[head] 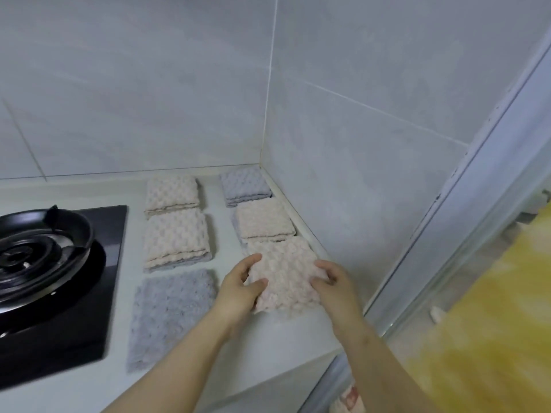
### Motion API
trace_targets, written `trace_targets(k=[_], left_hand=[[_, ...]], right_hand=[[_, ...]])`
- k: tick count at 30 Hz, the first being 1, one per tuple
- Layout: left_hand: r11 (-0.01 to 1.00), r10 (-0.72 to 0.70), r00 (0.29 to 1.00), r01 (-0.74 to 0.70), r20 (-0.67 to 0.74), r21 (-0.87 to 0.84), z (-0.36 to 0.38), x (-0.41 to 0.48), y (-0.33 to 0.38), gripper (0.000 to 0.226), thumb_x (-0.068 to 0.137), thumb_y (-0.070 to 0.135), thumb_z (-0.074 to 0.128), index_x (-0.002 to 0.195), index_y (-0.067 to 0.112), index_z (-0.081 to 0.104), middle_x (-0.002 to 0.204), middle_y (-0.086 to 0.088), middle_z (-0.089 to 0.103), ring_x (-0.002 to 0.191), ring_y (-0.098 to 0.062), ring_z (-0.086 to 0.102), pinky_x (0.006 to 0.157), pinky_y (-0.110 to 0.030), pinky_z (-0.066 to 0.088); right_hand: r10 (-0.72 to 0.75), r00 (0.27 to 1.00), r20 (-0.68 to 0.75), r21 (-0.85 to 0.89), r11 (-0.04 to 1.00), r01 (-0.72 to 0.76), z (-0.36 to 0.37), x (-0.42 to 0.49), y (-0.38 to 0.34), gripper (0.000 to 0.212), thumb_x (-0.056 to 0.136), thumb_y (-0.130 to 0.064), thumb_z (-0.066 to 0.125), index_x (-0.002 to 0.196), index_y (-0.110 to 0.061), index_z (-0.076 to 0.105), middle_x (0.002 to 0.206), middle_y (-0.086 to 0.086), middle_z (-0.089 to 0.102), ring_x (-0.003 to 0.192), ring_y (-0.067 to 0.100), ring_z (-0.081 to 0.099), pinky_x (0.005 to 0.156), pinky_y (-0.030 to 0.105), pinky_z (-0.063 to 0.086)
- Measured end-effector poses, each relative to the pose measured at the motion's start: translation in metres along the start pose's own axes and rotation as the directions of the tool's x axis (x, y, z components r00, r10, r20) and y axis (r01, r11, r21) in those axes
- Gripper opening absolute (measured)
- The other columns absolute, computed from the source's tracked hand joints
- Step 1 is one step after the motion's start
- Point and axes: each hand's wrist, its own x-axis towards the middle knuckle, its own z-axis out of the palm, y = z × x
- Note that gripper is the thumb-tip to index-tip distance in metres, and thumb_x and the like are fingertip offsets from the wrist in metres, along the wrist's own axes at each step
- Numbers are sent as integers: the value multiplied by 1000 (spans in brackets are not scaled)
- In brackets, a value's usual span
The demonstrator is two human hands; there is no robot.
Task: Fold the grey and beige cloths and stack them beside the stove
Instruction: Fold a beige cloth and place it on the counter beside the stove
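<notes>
A beige cloth (283, 275) lies at the near right of the white counter (223, 362), folded to a small square. My left hand (241, 289) grips its left edge and my right hand (334, 283) grips its right edge. Behind it sit a folded beige cloth on a grey one (264, 222) and a folded grey cloth (245, 186) in the corner. Nearer the stove (98, 293) lie two folded beige stacks (172, 192) (176, 238) and one flat grey cloth (171, 311).
A black pan (44, 228) sits on the stove's burner at the left. Tiled walls close the counter at the back and right. The counter's front edge runs under my forearms. A glass door frame (465, 210) stands at the right.
</notes>
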Motion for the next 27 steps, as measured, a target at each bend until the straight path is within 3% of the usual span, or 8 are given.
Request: trace_targets(k=[9, 12, 15, 18, 20, 22, 25, 27], left_hand=[[998, -66, 996, 67, -52, 15, 37, 25, -1, 45, 91, 0, 52, 130, 23, 48, 128, -1, 52, 116, -23, 54, 93, -36, 47], [996, -74, 995, 77, -70, 35, 40, 26, -9, 46, 91, 1, 53, 131, 23, 47, 127, -1, 52, 118, -27, 54, 92, -37, 48], [996, -80, 994, 83, -77, 40, 40, 26, -19, 47, 90, 0, 54, 130, 24, 47, 123, 1, 53, 103, -25, 59, 73, -25, 53], [993, -83, 995, 87, -61, 74, 39, 28, -30, 47, 88, 1, 57, 127, 25, 47, 114, 1, 54, 75, -12, 54, 49, -13, 44], [981, -100, 993, 110, -68, 158, 38, 31, -36, 47, 85, 6, 62, 126, 25, 48, 113, 0, 54, 75, -14, 54, 60, -19, 49], [913, -30, 991, 80, -130, 400, 36, 36, -40, 48, 81, 18, 67, 126, 25, 52, 120, 0, 47, 92, -18, 55, 88, -31, 49], [742, 229, 960, -65, -161, 667, 38, 35, -30, 43, 82, 41, 54, 125, 34, 52, 139, 4, 30, 123, -17, 40, 103, -27, 32], [660, 294, 956, -183, -26, 728, 42, 41, -23, 56, 81, 47, 38, 135, 32, 44, 150, 4, 22, 137, -16, 25, 110, -26, 23]], right_hand=[[-95, 994, -49, -197, 977, 84, -16, 38, 13, 38, 85, -7, 57, 120, -20, 60, 124, -3, 60, 101, 10, 57, 80, 17, 40], [-109, 994, -6, -263, 959, 104, -17, 45, 20, 39, 88, -6, 55, 124, -20, 57, 129, -3, 57, 101, 6, 53, 72, 5, 37], [-124, 991, 40, -340, 931, 130, -16, 51, 28, 40, 90, -1, 50, 128, -14, 54, 132, -1, 55, 89, 2, 49, 57, -7, 33], [-122, 987, 101, -452, 878, 154, -17, 54, 33, 42, 91, -2, 48, 131, -13, 51, 136, 0, 51, 90, 6, 51, 66, -3, 37], [-141, 982, 124, -596, 780, 188, -17, 56, 36, 43, 91, -7, 48, 133, -14, 48, 140, 0, 46, 109, 13, 53, 90, 16, 43], [-201, 970, 139, -745, 624, 236, -12, 52, 31, 45, 90, -11, 46, 134, -14, 46, 145, 1, 39, 126, 19, 44, 102, 29, 39], [-473, 866, 161, -803, 448, 393, 2, 52, 25, 44, 79, -12, 42, 118, -10, 62, 135, 8, 54, 119, 27, 55, 93, 39, 48], [-475, 837, 271, -793, 383, 474, 7, 57, 23, 47, 82, -15, 37, 123, -10, 59, 140, 10, 49, 126, 27, 51, 98, 40, 45]])
